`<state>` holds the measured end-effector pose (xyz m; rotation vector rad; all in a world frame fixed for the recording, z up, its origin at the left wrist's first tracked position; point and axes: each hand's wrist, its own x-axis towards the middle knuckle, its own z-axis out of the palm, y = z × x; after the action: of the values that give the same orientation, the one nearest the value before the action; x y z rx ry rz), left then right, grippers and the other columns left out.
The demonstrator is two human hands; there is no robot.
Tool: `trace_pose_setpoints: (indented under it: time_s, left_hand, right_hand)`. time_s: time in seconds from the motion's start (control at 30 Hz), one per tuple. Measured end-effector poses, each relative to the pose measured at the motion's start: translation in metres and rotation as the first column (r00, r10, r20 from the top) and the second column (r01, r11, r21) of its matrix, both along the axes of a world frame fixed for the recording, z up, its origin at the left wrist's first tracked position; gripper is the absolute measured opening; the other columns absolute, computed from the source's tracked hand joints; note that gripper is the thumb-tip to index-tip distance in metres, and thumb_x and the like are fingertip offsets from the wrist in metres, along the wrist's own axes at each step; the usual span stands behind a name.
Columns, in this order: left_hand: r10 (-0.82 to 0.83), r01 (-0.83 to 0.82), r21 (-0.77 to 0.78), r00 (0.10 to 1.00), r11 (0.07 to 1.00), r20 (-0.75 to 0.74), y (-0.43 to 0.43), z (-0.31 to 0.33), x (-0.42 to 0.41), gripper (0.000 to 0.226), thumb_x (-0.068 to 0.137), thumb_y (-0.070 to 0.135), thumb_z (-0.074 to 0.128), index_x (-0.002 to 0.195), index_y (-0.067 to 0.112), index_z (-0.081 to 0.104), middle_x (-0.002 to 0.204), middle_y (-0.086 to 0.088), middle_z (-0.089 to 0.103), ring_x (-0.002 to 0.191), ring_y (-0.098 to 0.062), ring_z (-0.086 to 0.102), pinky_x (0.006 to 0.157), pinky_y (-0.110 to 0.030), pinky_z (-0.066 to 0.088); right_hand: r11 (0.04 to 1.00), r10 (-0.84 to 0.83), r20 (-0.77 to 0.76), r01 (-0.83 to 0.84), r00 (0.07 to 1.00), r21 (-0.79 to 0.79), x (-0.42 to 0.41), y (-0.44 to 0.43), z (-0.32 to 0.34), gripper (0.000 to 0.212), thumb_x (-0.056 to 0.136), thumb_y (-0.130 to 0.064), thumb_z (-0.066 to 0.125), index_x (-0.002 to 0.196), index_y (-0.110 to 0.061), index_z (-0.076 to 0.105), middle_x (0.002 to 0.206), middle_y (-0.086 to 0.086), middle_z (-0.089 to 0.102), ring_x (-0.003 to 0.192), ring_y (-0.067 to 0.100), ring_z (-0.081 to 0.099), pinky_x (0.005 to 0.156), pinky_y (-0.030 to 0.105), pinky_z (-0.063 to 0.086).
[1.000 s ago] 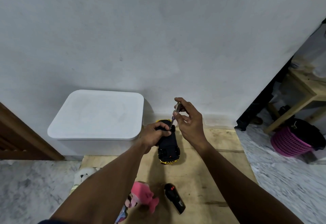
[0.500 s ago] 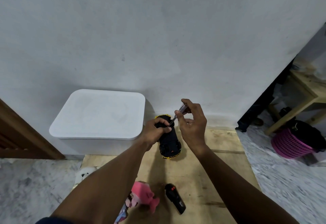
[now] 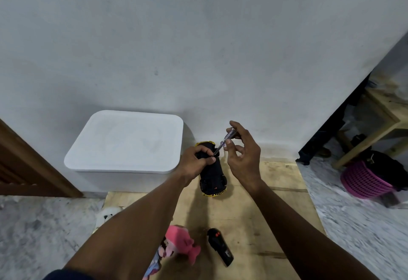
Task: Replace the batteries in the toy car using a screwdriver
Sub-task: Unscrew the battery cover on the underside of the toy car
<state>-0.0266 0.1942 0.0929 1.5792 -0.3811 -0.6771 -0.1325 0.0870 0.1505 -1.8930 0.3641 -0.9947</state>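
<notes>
Right hand (image 3: 242,156) pinching the screwdriver (image 3: 224,142) has tilted it lower onto the toy car (image 3: 213,176) the left hand (image 3: 196,160) grips, likely mid-unscrewing.

I've got open board (image 3: 276,176) right of the car (image 3: 213,177); white bin (image 3: 123,140) crowds its left, wall (image 3: 198,59) just behind, remote (image 3: 220,249) sits nearer me.

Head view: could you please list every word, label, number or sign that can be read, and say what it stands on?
No text in this view can be read.
On the black remote control: a pale mark near its close end, too blurred to read.
On the printed pack beside the pink plush toy: coloured print, too blurred to read.
On the toy car, the screwdriver and the white box: no lettering visible.
</notes>
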Motion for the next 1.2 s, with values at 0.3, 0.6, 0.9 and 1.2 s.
trace_pose_setpoints:
  time_s: [0.3, 0.6, 0.9, 1.2]
  left_hand:
    - [0.021, -0.022, -0.024, 1.0, 0.999, -0.018, -0.001, 0.003, -0.002, 0.021, 0.079, 0.005, 0.079, 0.074, 0.023, 0.069, 0.083, 0.0, 0.067, 0.078, -0.016, 0.06, 0.068, -0.027, 0.05]
    - [0.019, -0.019, -0.007, 0.999, 1.0, -0.034, 0.001, 0.004, -0.002, 0.022, 0.078, 0.004, 0.08, 0.072, 0.022, 0.068, 0.076, 0.002, 0.067, 0.069, -0.014, 0.061, 0.058, -0.022, 0.048]
    - [-0.003, 0.004, 0.015, 0.999, 1.0, -0.051, 0.003, 0.007, -0.003, 0.019, 0.077, 0.007, 0.081, 0.075, 0.019, 0.068, 0.079, -0.001, 0.068, 0.07, -0.016, 0.063, 0.053, -0.022, 0.049]
    - [-0.024, 0.026, 0.016, 0.995, 1.0, -0.096, 0.007, 0.007, -0.006, 0.021, 0.075, 0.006, 0.083, 0.076, 0.021, 0.068, 0.079, -0.002, 0.068, 0.07, -0.019, 0.063, 0.06, -0.027, 0.051]
  right_hand:
    - [0.999, -0.016, 0.036, 0.018, 0.999, -0.037, 0.001, 0.0, 0.001, 0.042, 0.096, 0.001, 0.056, 0.135, -0.015, 0.054, 0.108, 0.004, 0.062, 0.096, 0.014, 0.063, 0.069, 0.037, 0.062]
    - [0.998, 0.043, 0.03, -0.041, 0.999, -0.056, 0.002, 0.006, 0.007, 0.037, 0.085, 0.002, 0.07, 0.116, -0.018, 0.067, 0.106, 0.003, 0.056, 0.096, 0.015, 0.064, 0.075, 0.038, 0.061]
    - [0.995, 0.093, 0.023, -0.093, 0.995, -0.027, 0.008, 0.009, 0.008, 0.046, 0.09, 0.007, 0.059, 0.129, -0.016, 0.061, 0.099, 0.004, 0.061, 0.099, 0.016, 0.063, 0.074, 0.027, 0.059]
    - [0.994, 0.106, 0.009, -0.107, 0.994, 0.029, 0.009, 0.012, 0.009, 0.048, 0.091, 0.005, 0.057, 0.129, -0.024, 0.061, 0.097, 0.0, 0.059, 0.096, 0.016, 0.063, 0.076, 0.03, 0.059]
